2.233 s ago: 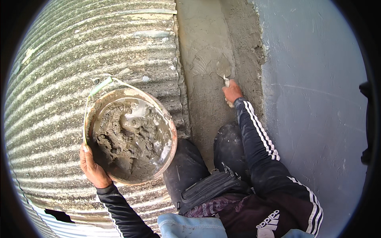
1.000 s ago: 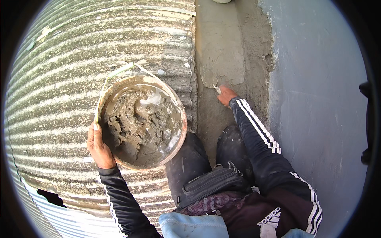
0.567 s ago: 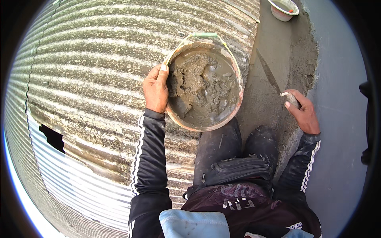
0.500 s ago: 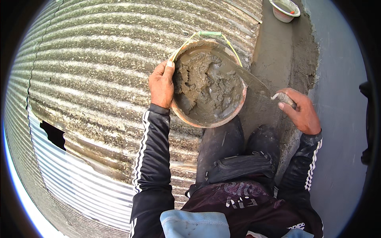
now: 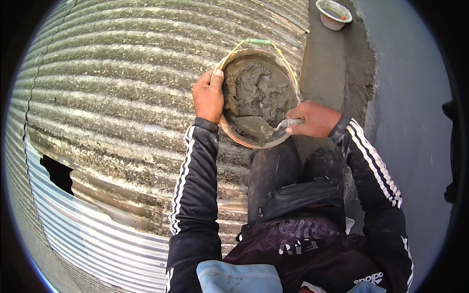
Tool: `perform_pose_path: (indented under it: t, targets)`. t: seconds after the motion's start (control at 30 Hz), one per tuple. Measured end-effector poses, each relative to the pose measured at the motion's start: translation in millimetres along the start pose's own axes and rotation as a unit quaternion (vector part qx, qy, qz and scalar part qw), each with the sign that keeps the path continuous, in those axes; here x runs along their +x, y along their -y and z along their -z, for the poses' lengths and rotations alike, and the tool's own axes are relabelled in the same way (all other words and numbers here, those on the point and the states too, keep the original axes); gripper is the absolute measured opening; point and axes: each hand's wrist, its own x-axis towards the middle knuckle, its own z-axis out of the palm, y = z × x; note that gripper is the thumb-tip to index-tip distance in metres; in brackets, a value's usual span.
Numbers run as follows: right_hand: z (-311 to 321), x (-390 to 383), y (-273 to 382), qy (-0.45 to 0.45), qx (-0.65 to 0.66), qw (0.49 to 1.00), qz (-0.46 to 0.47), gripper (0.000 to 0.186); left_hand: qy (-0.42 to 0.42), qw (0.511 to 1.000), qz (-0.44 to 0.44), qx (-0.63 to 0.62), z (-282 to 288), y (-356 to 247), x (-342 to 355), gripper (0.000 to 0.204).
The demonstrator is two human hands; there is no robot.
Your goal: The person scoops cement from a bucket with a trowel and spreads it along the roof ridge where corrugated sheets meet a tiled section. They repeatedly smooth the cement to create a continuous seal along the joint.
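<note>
My left hand (image 5: 209, 96) grips the left rim of a round bucket (image 5: 255, 145), thumb over the edge. Wet grey mortar (image 5: 254, 90) fills much of the bucket, heaped in the middle and smoother along the sides. A wire handle with a green grip (image 5: 259, 41) stands over the far rim. In my right hand (image 5: 317, 118) is the handle of a trowel (image 5: 251, 126), my fingers closed round it at the right rim. The trowel's blade lies inside the bucket, low in the mortar near the front wall.
Corrugated roofing sheets (image 5: 122, 97) spread to the left, with a dark hole (image 5: 57, 174) beside a shinier metal sheet (image 5: 97, 224). On the right rises a smooth grey wall (image 5: 410, 122). Along its foot runs a mortar-covered ledge (image 5: 322, 68), where a second bucket (image 5: 334, 14) stands far off.
My right hand has moved left to the bucket's rim, bringing the trowel blade from the far right rim down into the mortar near the front. My left hand keeps its hold.
</note>
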Motion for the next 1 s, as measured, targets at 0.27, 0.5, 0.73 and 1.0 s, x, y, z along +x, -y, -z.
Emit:
perform_pose_path:
  t: [0.27,0.5,0.73,1.0]
  targets:
    - [4,-81,-50,0.090,0.399,0.903,-0.136,0.036,0.015,1.000,0.022,0.003,3,5,4,0.031]
    - [-46,-150,-172,-0.207,0.435,0.829,-0.285,0.036,0.016,0.998,-0.010,0.060,2,-3,0,0.031]
    - [-131,-81,-300,-0.195,0.045,0.845,-0.496,0.041,0.027,0.999,0.013,0.043,4,-1,2,0.037]
    - [-213,-13,-283,-0.157,0.167,0.825,-0.516,0.042,0.017,0.997,0.051,0.051,8,-5,2,0.039]
